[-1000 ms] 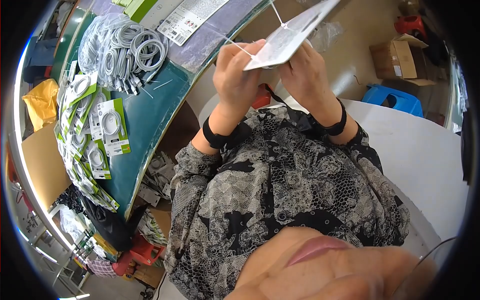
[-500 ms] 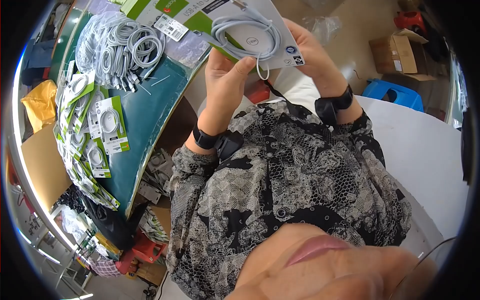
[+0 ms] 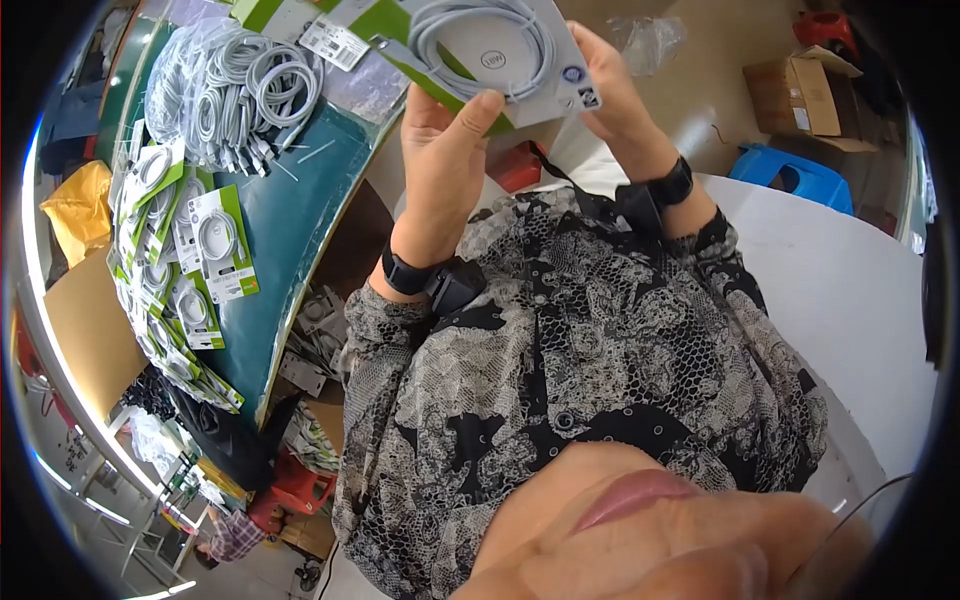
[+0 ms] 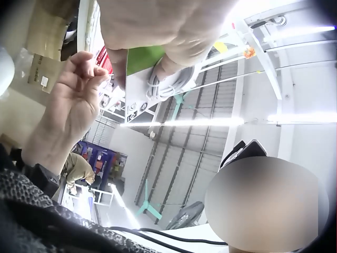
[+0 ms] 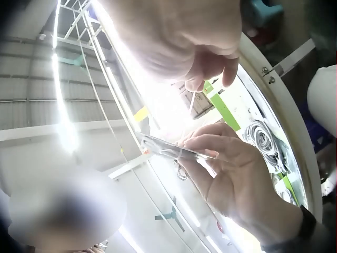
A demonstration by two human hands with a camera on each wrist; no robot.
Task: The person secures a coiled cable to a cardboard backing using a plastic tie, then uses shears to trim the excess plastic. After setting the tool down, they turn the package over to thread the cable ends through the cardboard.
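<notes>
In the head view my left hand [image 3: 440, 155] holds a white and green card [image 3: 563, 45] by its lower edge, thumb on the front. A coiled grey cable [image 3: 420, 35] is fastened on that card. My right hand [image 3: 620, 110] is at the card's right side, its fingertips partly hidden. In the right wrist view the right hand [image 5: 184, 42] pinches a thin white strand [image 5: 192, 103] above the card [image 5: 171, 149], which the left hand [image 5: 242, 179] grips edge-on. The left wrist view shows the right hand [image 4: 73, 108] with curled fingers, apart from the card [image 4: 138, 92].
On the green table [image 3: 290, 225] at the left lie a bagged bundle of grey cables [image 3: 225, 95] and a pile of carded cables [image 3: 215, 235]. A white surface [image 3: 800, 260] is at the right, with a blue stool [image 3: 800, 180] and a cardboard box [image 3: 790, 95] beyond it.
The card has turned from nearly edge-on to face the head camera, then shifted slightly up and left with the left hand. Two strands seen earlier no longer show in the head view.
</notes>
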